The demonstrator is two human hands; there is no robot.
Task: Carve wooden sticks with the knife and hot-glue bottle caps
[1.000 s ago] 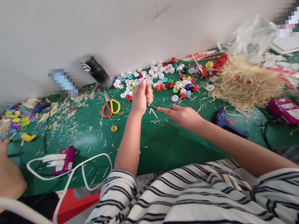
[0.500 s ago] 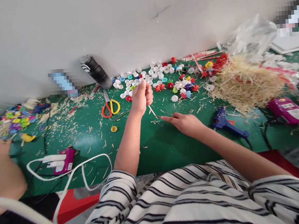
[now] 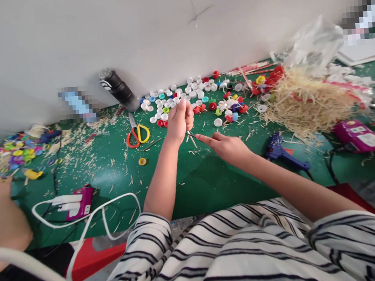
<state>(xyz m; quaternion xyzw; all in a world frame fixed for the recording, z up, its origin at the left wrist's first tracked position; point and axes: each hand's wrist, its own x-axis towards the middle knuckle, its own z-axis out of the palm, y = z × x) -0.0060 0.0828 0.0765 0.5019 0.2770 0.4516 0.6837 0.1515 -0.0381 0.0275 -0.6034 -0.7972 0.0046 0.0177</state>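
Observation:
My left hand (image 3: 180,121) is closed, thumb on top, around a thin pale wooden stick (image 3: 193,141) whose lower end pokes out below the fist. My right hand (image 3: 229,149) grips a slim dark knife-like tool (image 3: 192,135), its index finger stretched along it. The tool's tip touches or lies very near the stick just under my left fist; its handle is hidden in my palm. Behind my left hand lie many white and coloured bottle caps (image 3: 199,86). Left of it rest scissors (image 3: 138,134) with one red and one yellow handle.
A blue glue gun (image 3: 283,153) and a heap of pale shavings (image 3: 310,102) lie to the right. Purple power strips (image 3: 360,136) sit at both sides. A black bottle (image 3: 120,90) leans by the wall. A co-worker's arm (image 3: 6,217) is at far left.
My right hand has slid the tool up the stick, toward my left fist. My left hand keeps its hold, nearly in place.

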